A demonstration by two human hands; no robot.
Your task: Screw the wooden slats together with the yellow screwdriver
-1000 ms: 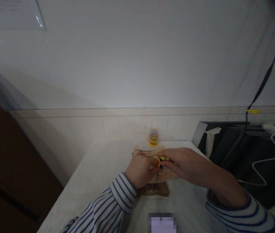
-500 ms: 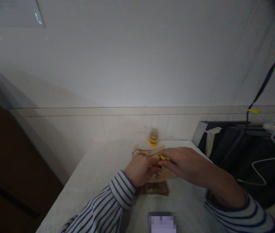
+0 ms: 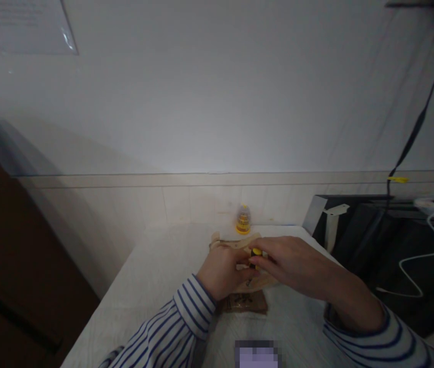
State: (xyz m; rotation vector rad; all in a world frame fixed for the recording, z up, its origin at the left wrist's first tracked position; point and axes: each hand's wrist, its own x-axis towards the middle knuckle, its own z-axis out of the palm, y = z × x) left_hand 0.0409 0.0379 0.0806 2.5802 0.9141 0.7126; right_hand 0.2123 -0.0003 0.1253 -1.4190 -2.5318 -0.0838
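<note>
My right hand (image 3: 283, 263) is closed on a small screwdriver (image 3: 256, 252) with a yellow and black handle, pinched between thumb and fingers. Under both hands lies a light wooden piece (image 3: 235, 243), partly covered by them. My left hand (image 3: 222, 271) is closed over this piece, its thumb and forefinger beside the screwdriver; its other fingertips are hidden. The screwdriver's tip cannot be made out. Just on the near side sits a flat brown item (image 3: 247, 302) with dark markings and a glossy surface, partly behind my left wrist.
A clear dome-shaped container with a yellow base (image 3: 243, 221) stands by the wall. A white cloth covers the table (image 3: 155, 266). At the near edge is a blurred-out purple object (image 3: 257, 356). Black panels (image 3: 362, 235) and a white cable (image 3: 408, 263) are on the right.
The whole view has shifted slightly, so things sit a little lower. My hands keep nearly the same place and hold; my left fingers have moved slightly around the screwdriver.
</note>
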